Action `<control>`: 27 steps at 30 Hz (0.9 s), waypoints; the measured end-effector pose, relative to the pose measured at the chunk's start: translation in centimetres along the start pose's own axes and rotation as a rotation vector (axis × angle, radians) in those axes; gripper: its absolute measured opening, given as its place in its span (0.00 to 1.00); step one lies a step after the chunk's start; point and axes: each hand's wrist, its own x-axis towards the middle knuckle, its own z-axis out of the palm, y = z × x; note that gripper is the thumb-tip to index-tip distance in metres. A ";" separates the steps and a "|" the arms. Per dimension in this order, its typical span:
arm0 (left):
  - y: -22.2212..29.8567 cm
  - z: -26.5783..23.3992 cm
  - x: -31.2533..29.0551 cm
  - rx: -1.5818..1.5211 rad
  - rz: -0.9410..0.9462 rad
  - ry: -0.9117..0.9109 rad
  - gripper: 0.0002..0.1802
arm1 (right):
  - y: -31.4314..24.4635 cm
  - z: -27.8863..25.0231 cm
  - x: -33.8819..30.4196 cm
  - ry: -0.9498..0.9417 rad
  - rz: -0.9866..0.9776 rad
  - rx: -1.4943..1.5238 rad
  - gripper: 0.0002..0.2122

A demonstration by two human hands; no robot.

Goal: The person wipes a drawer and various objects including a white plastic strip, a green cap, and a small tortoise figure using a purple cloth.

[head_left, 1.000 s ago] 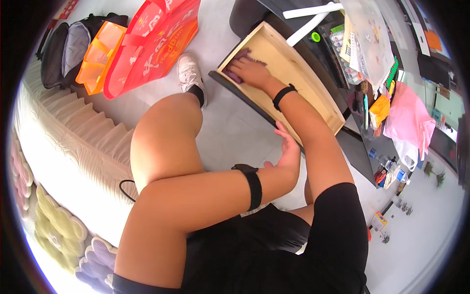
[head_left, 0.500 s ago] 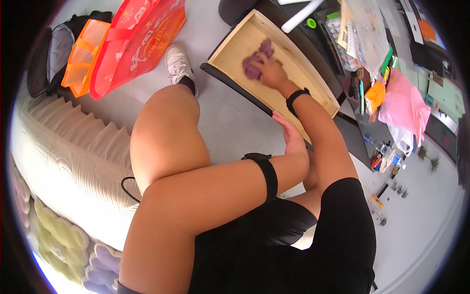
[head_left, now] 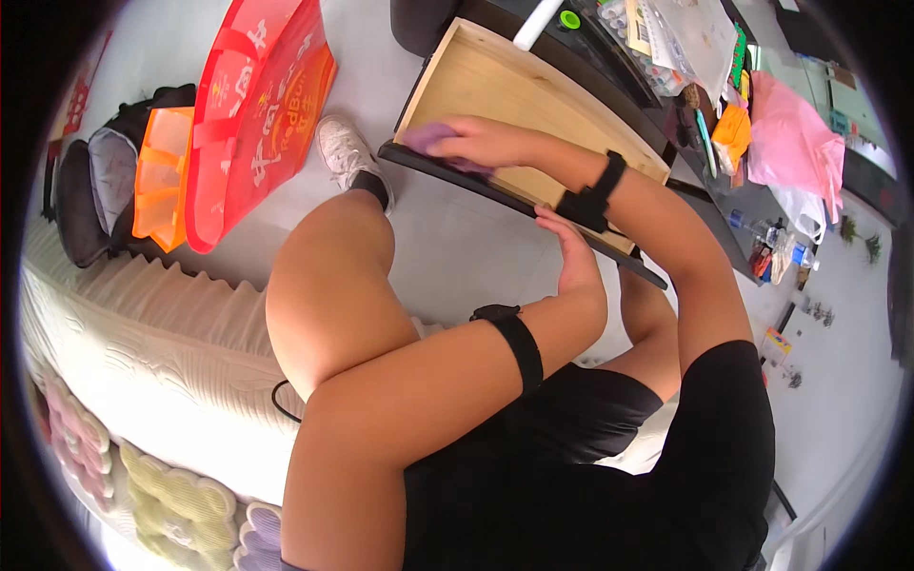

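Observation:
A wooden drawer (head_left: pixel 533 90) with a dark front panel (head_left: pixel 457 178) is pulled out, its pale inside bare apart from a cloth. At the drawer's left front corner, my right hand (head_left: pixel 468 141) presses a crumpled purple cloth (head_left: pixel 428 139) against the inner side of the front panel. Its fingers are bunched on the cloth and partly hidden by motion blur. My left hand (head_left: pixel 574 255) rests with straight fingers against the outside of the front panel, near its middle, holding nothing. Black straps circle both forearms.
A red shopping bag (head_left: pixel 252 124) and an orange bag (head_left: pixel 164 181) stand at the left beside a dark backpack (head_left: pixel 90 200). Cluttered goods and a pink plastic bag (head_left: pixel 795 143) lie on the dark desk at the right. My bare leg (head_left: pixel 333 276) is near the drawer.
My right hand has swept the purple cloth from the drawer's middle toward its left front corner. My left hand stays by the front panel. The whole view has shifted slightly.

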 end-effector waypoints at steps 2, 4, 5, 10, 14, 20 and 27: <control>-0.7 -0.5 -0.8 0.008 0.026 0.024 0.31 | 1.1 0.7 3.1 0.194 -0.271 -0.009 0.13; -0.8 -0.4 -1.0 -0.013 0.046 0.037 0.32 | 1.1 0.2 4.9 0.156 -0.271 -0.043 0.12; -0.5 -0.4 -0.9 0.003 0.025 0.030 0.32 | 1.6 0.2 5.1 0.104 -0.269 -0.083 0.11; 1.0 0.8 0.0 0.029 -0.065 0.025 0.30 | 2.0 0.8 -2.6 0.104 -0.374 -0.329 0.13; 0.2 0.3 -0.8 -0.173 0.094 0.188 0.27 | 6.1 0.7 -11.7 0.212 -0.411 -0.437 0.11; 1.8 1.9 -0.4 -0.543 0.553 0.522 0.19 | 15.7 -0.2 -20.1 0.407 0.181 0.176 0.06; -0.9 2.2 -2.0 -0.487 0.130 0.524 0.27 | 26.1 -0.8 -30.2 0.498 0.472 -0.228 0.12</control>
